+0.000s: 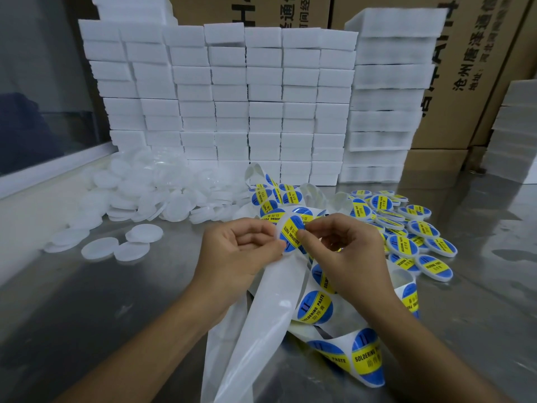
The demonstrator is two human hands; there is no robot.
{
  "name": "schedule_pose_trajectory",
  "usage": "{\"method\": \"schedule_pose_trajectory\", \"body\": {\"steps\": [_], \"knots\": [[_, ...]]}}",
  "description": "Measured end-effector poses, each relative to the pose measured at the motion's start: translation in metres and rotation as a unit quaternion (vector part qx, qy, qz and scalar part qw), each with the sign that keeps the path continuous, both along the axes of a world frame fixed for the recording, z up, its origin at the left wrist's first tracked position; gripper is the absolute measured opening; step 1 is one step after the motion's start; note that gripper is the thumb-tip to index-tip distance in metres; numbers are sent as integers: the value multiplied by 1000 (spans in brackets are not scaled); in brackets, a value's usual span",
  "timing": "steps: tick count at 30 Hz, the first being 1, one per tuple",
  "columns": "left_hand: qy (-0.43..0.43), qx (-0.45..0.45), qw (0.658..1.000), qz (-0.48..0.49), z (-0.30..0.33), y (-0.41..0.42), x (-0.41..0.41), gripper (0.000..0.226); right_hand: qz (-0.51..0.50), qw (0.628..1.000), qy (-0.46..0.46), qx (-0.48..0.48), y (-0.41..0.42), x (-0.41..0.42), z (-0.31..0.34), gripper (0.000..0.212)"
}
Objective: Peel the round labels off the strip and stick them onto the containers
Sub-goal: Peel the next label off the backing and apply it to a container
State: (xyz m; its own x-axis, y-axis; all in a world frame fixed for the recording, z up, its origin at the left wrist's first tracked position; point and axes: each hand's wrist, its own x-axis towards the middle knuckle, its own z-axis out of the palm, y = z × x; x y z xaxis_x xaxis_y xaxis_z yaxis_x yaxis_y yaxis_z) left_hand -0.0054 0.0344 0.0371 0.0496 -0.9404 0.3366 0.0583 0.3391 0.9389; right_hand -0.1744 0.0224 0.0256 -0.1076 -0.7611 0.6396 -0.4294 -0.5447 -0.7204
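Sticking step in hand, by the look of it — left hand holds a white container at frame centre, fingers curled round its edge; right hand pinches the round label with thumb and forefinger, label lying across the container face. Cannot tell how much is already adhered. Strip trails down from the hands to lower centre, more labels on it. Labelled containers piled centre right; blank ones centre left. Next, prob.: press label flat from middle outward, w/o creases — then set aside w/ the finished pile.
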Motion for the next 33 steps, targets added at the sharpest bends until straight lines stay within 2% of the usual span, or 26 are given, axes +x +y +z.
{"method": "schedule_pose_trajectory", "body": {"steps": [2, 5, 8, 12, 14, 18, 22, 27, 29, 33], "knots": [[19, 11, 1000, -16, 1, 0, 0, 21, -24, 999, 18, -22, 1, 0, 0, 5], [94, 39, 992, -73, 3, 0, 2, 22, -55, 997, 26, -39, 1, 0, 1, 8], [143, 51, 981, -124, 1, -1, 0, 32, 18, 1000, 5, -4, 2, 2, -2, 29], [148, 45, 974, -166, 0, -1, -1, 48, 99, 994, -43, 27, 4, 10, -3, 47], [156, 53, 972, -169, -1, -2, -1, 44, 112, 989, -84, 43, 3, 10, -1, 43], [160, 71, 968, -179, 0, -2, -1, 33, 100, 988, -115, 35, -1, 5, 0, 9], [145, 61, 968, -193, 1, 0, -2, 40, 82, 991, -103, 28, -1, 4, 0, 3], [128, 41, 976, -171, 0, 0, -1, 42, 84, 989, -109, 57, 5, 13, -3, 49], [108, 31, 977, -182, 1, 1, -1, 41, 92, 985, -128, 66, 5, 12, -2, 49], [93, 33, 974, -204, 1, 2, -4, 40, 96, 981, -155, 60, 2, 6, 3, 32]]}}
